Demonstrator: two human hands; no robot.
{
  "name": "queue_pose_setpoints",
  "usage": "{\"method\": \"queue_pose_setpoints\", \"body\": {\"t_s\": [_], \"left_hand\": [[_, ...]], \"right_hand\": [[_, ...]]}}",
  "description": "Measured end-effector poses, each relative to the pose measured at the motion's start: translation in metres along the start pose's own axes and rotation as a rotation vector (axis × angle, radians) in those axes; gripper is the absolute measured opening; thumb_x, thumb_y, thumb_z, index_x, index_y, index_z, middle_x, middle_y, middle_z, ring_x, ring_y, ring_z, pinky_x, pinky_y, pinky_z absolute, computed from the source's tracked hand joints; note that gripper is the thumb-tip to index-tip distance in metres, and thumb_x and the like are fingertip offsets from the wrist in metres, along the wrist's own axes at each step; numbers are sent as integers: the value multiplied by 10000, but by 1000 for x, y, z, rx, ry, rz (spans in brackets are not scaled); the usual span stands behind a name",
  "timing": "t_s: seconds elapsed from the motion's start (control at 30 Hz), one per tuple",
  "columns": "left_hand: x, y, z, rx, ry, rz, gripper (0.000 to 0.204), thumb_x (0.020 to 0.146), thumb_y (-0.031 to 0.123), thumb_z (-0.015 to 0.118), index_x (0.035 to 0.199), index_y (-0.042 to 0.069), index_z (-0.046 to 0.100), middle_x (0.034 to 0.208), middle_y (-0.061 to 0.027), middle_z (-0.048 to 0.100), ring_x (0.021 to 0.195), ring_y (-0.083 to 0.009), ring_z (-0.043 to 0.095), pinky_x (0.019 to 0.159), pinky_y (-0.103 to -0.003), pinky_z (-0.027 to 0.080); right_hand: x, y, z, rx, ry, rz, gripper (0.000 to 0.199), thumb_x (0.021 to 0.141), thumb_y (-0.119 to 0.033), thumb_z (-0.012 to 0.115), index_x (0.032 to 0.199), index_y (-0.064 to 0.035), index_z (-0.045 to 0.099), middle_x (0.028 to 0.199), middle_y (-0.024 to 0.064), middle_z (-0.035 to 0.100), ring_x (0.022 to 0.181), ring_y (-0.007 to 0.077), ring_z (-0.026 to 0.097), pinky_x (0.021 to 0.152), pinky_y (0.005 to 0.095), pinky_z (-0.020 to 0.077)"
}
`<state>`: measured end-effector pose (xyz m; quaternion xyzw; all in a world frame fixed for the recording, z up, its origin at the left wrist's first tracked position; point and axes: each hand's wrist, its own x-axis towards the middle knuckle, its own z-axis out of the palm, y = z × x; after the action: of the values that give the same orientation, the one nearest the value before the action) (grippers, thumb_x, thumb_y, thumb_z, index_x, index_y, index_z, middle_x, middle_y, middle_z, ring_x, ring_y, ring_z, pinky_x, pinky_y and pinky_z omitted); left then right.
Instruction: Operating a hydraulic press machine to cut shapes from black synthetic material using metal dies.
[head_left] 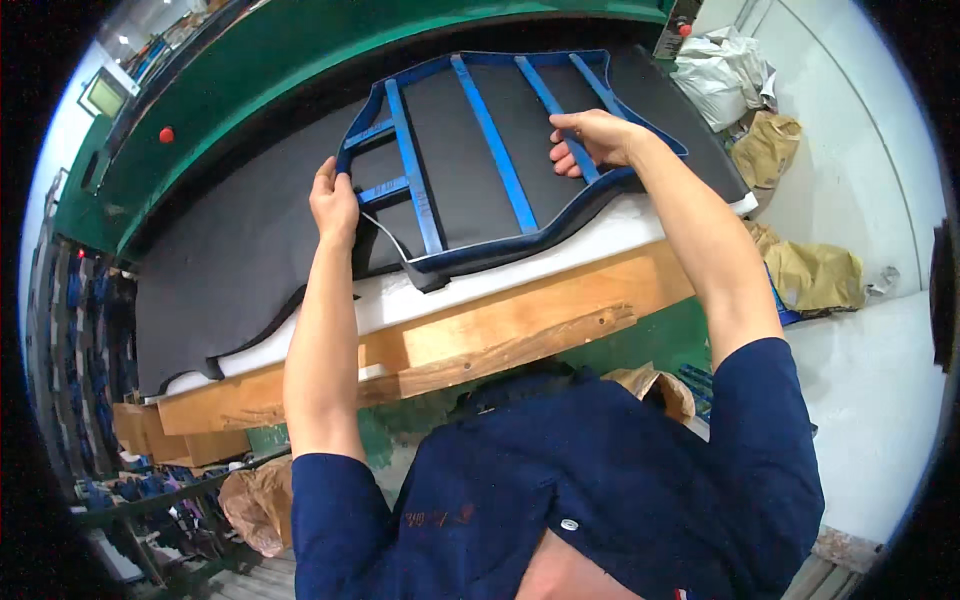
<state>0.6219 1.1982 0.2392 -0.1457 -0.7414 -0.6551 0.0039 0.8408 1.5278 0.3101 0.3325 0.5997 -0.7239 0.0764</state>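
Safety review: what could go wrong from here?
The left hand holds the blue frame by its thin rim, which might nick fingers. The right hand, around a crossbar, could get pinched against the black sheet. The near rim sits close to the sheet's wavy edge; a slip might leave it overhanging.

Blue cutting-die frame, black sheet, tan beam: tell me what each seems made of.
Blue cutting-die frame: probably painted metal; slim glossy bars, bare silvery edge.
Black sheet: perhaps foam or rubber; matte, even surface.
Tan beam: wood, seemingly unpainted; grain shows.
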Motion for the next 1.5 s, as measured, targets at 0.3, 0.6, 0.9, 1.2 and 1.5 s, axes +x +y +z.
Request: {"method": "queue_pose_setpoints", "body": {"t_s": [0.3, 0.6, 0.9, 1.2, 1.5], "left_hand": [[-1, 3, 0, 8, -13, -29, 450, 923, 39, 494, 1365, -38, 459, 1294, -159, 582, 1158, -206, 567, 979, -303, 420], [7, -1, 5, 21, 52, -55, 439, 927, 67, 501, 1352, -36, 466, 1338, -187, 552, 1218, -240, 548, 1039, -318, 392], [1, 3, 2, 54, 45, -57, 443, 927, 86, 510, 1356, -23, 484, 1303, -171, 577, 1186, -220, 562, 990, -307, 421], [-2, -2, -1, 105, 38, 98, 448, 910, 32, 470, 1353, -36, 485, 1248, -142, 606, 1002, -161, 603, 851, -263, 466], [6, -12, -2, 160, 33, 93, 442, 899, 47, 469, 1331, -40, 500, 1249, -177, 613, 1090, -213, 607, 929, -288, 449]], "right_hand": [[-10, 10, -16, -417, 34, -161, 260, 917, -336, 641, 915, -77, 616, 779, 37, 689, 581, 110, 617, 520, 221, 499], [-6, 6, -22, -357, -41, -108, 222, 928, -286, 634, 933, -67, 596, 840, 60, 704, 665, 117, 660, 551, 223, 515], [-4, 4, -31, -362, -138, -116, 284, 910, -356, 655, 890, -90, 557, 838, 73, 697, 726, 139, 687, 579, 206, 536], [0, 8, -25, -355, -76, -134, 251, 907, -327, 657, 921, -84, 598, 816, 49, 699, 619, 91, 641, 531, 193, 513], [-4, 7, -16, -386, 8, -162, 241, 916, -302, 646, 897, -64, 613, 810, 72, 694, 623, 130, 650, 521, 242, 515]]}}
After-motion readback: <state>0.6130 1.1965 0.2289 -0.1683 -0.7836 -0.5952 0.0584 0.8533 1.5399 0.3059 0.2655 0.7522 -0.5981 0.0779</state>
